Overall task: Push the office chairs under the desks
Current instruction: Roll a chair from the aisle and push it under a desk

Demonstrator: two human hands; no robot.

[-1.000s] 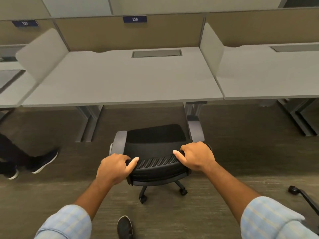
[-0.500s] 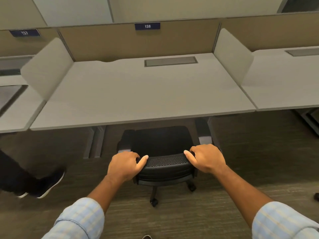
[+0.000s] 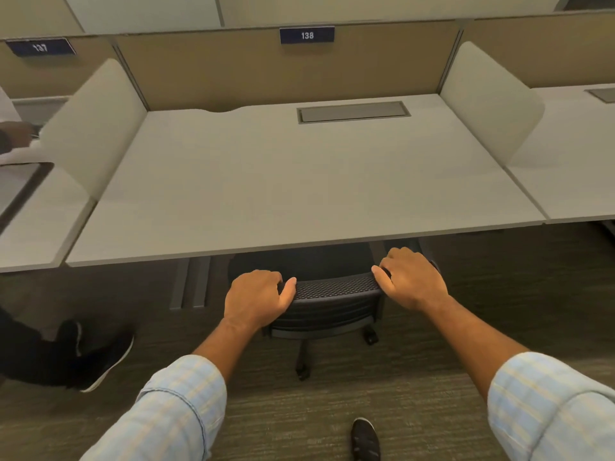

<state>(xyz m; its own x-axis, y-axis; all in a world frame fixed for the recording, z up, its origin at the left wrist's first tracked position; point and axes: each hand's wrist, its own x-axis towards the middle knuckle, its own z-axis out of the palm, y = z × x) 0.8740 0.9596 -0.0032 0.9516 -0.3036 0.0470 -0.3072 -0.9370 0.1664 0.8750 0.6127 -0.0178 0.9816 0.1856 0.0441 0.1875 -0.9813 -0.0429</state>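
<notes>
The left hand and the right hand each grip a top corner of the black mesh office chair, fingers curled over the backrest's upper edge and thumbs lying along its near face. The chair's seat sits beneath the near edge of the counter, mostly hidden under it, while the backrest and casters stand just outside on the carpet. A blue plate reading 138 hangs on the tan partition behind the counter's far edge. Another person's dark shoe shows at the lower left.
</notes>
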